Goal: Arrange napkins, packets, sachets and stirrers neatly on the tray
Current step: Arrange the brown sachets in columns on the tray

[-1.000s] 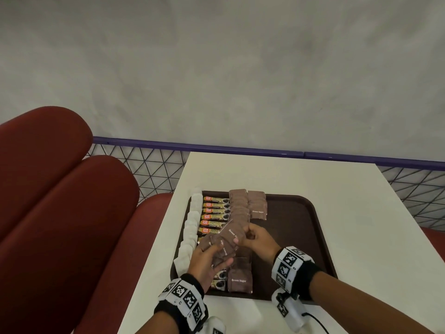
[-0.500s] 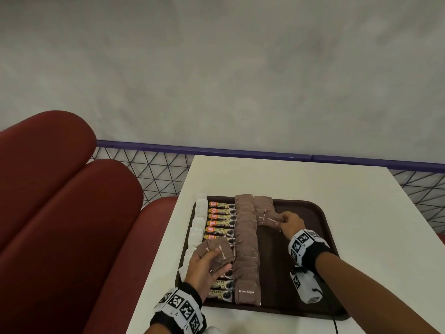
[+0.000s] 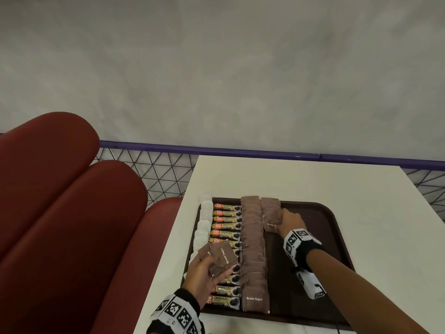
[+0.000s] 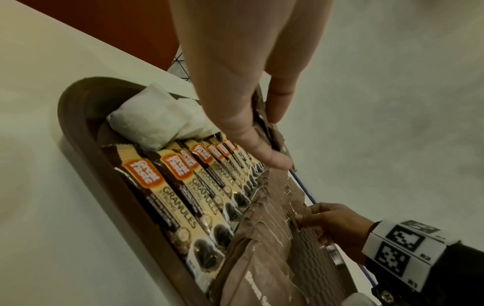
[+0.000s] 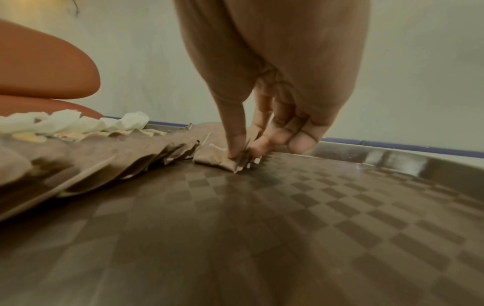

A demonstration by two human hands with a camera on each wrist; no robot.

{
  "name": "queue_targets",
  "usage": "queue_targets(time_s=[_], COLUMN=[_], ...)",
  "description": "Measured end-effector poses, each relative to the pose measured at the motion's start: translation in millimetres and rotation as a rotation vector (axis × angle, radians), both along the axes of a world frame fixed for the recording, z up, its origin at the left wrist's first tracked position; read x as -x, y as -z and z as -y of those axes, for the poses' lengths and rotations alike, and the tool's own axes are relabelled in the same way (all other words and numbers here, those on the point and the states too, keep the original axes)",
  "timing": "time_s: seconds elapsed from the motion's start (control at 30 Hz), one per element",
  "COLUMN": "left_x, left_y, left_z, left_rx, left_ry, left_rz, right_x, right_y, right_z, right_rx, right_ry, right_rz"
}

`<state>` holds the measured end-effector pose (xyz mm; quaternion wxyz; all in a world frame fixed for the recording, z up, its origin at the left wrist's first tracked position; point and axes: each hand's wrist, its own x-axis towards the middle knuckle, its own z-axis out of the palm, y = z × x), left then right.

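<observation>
While my left hand (image 3: 204, 268) clamps a spare fan of brown paper sugar sachets (image 3: 220, 257) low in the frame, my right hand (image 3: 287, 221) pinches one brown sachet (image 3: 271, 221) onto the dark brown plastic tray (image 3: 320, 237) — starting a second row beside the full one, centre frame.

A white table (image 3: 301, 184) carries a dark brown tray (image 3: 333, 239).

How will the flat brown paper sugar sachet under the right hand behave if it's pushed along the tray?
The brown paper sugar sachet looks thin and light, so it would probably slide easily over the dark brown plastic tray. Its corner crumples where the right hand pinches it, so it likely buckles rather than staying stiff. Flat, so rolling seems unlikely.
</observation>
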<state>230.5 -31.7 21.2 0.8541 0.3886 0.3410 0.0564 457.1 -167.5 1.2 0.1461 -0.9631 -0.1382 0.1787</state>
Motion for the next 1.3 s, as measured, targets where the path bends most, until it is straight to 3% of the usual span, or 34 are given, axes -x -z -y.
queue_targets(time_s=[0.33, 0.5, 0.7, 0.8, 1.1, 1.23, 1.3], left_x=[-3, -6, -12, -15, -15, -15, -14], left_y=[-3, -6, -9, -10, -17, -14, -13], left_z=[5, 13, 24, 28, 35, 35, 33], left_rx=[-0.066, -0.124, -0.151, -0.170, -0.225, -0.267, -0.284], left_ry=[-0.041, -0.045, -0.033, -0.039, 0.037, 0.080, 0.100], left_rz=[-0.040, -0.044, -0.060, -0.074, -0.098, -0.114, -0.107], right_x=[7, 23, 57, 75, 93, 87, 77], right_y=[2, -6, -23, -35, -38, -37, -33], right_z=[10, 18, 24, 22, 11, 13, 20], right_rx=[-0.064, -0.164, -0.463, -0.483, -0.698, -0.574, -0.524], right_ry=[0.030, -0.045, -0.248, -0.364, -0.339, -0.400, -0.346], right_rz=[0.151, 0.163, -0.056, -0.211, -0.464, -0.472, -0.429])
